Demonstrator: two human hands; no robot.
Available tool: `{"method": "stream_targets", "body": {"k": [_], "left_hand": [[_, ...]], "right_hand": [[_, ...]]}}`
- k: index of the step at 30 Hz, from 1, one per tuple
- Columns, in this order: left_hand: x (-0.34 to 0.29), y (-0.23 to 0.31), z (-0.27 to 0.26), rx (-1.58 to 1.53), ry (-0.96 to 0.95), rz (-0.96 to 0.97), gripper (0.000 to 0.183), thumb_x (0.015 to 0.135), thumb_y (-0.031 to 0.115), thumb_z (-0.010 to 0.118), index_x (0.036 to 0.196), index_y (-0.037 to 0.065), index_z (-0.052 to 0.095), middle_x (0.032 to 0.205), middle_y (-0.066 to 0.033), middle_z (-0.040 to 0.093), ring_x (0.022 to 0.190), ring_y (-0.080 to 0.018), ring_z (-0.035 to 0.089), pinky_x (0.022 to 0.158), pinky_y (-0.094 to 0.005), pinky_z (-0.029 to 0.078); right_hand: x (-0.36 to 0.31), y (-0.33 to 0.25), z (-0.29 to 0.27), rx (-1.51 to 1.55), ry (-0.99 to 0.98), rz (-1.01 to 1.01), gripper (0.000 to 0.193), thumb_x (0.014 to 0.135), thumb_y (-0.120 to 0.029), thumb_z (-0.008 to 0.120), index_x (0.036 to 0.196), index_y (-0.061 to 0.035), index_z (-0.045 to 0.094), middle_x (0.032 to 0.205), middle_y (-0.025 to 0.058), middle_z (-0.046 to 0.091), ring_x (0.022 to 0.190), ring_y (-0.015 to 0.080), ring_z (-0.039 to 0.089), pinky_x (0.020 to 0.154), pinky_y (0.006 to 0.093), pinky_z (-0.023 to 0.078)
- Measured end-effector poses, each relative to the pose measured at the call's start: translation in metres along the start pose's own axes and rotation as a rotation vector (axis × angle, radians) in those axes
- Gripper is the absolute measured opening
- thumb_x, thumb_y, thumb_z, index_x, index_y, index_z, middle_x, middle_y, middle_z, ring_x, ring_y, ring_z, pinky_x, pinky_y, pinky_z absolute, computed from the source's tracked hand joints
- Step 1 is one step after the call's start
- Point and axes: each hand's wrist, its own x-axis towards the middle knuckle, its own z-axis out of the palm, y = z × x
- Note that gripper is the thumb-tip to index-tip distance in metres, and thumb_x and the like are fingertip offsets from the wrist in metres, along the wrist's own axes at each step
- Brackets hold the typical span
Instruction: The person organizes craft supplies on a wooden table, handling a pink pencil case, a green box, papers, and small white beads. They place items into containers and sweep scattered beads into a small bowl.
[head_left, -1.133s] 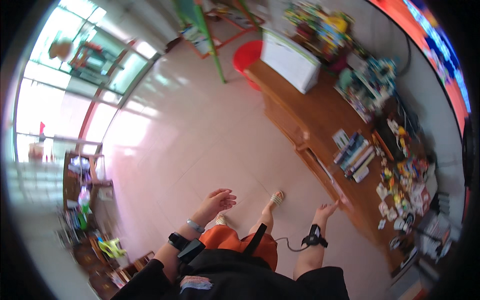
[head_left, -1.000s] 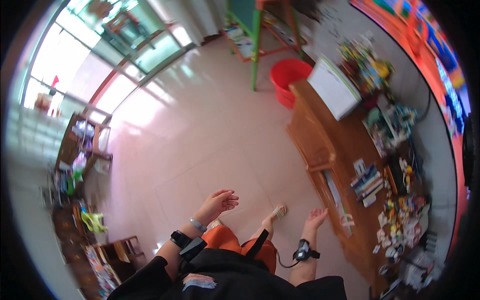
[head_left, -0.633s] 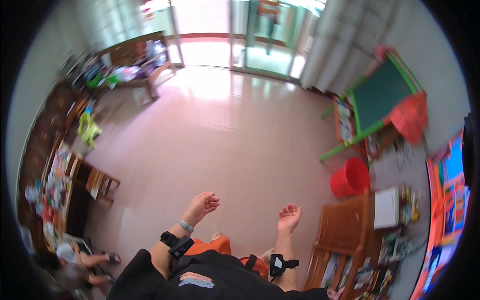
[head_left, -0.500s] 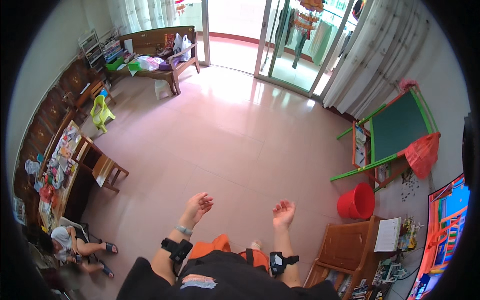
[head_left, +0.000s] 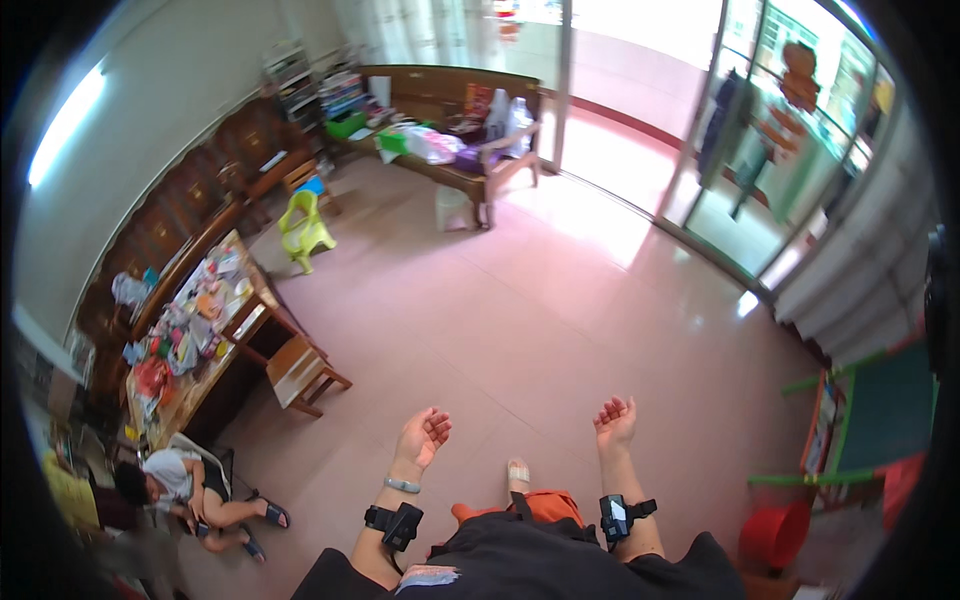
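Observation:
Both my arms reach forward over the tiled floor, palms turned upward. My left hand is empty, its fingers slightly curled and apart. A grey band circles that wrist, with a black strapped device farther up the forearm. To the right, my right hand is also empty, fingers loosely bent and spread. Another strapped device sits on the right forearm. Neither hand touches anything. Between my arms, one foot in a light shoe shows below orange clothing.
At left stand a cluttered table, a wooden chair and a seated person. A yellow-green child's chair and a loaded wooden bench lie beyond. On the right are a red bucket, a green-framed chalkboard and sliding glass doors.
My view has swung left, so the room's furniture sits farther right in the picture. The foot has come forward between my arms. Both hands remain empty and raised.

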Motion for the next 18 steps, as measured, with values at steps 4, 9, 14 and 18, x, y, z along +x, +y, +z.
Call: {"method": "stream_targets", "body": {"k": [4,9,14,18], "left_hand": [[0.026,0.085,-0.005,-0.175,0.083,0.115,0.019,0.083,0.022,0.052,0.094,0.008,0.052,0.086,-0.0077,0.059,0.076,-0.0186,0.056,0.068,-0.0305,0.046],[0.101,0.127,-0.08,-0.377,0.308,0.19,0.017,0.083,0.021,0.05,0.094,0.007,0.053,0.084,-0.0074,0.06,0.072,-0.0183,0.056,0.064,-0.0304,0.046],[0.197,0.207,-0.089,-0.476,0.232,0.23,0.016,0.084,0.019,0.05,0.09,0.005,0.053,0.081,-0.0078,0.06,0.07,-0.0172,0.057,0.063,-0.028,0.047],[0.261,0.317,-0.049,-0.345,0.1,0.242,0.015,0.084,0.018,0.05,0.088,0.003,0.052,0.08,-0.0094,0.059,0.07,-0.0185,0.057,0.061,-0.0282,0.047]], "right_hand": [[0.034,0.037,0.157,-0.156,-0.246,0.103,0.035,0.084,-0.043,0.045,0.081,-0.0096,0.052,0.066,0.0016,0.051,0.059,0.0131,0.047,0.052,0.0276,0.039],[0.101,0.098,0.282,-0.249,-0.468,0.21,0.035,0.085,-0.042,0.043,0.081,-0.0088,0.053,0.065,0.0021,0.052,0.057,0.0138,0.047,0.052,0.0278,0.039],[0.156,0.158,0.365,-0.27,-0.411,0.277,0.036,0.085,-0.044,0.043,0.081,-0.0096,0.053,0.065,0.0014,0.051,0.057,0.0146,0.047,0.051,0.0288,0.038],[0.182,0.177,0.455,-0.316,-0.376,0.211,0.037,0.083,-0.045,0.044,0.08,-0.0101,0.053,0.065,0.0007,0.05,0.058,0.0144,0.046,0.051,0.0284,0.037]]}}
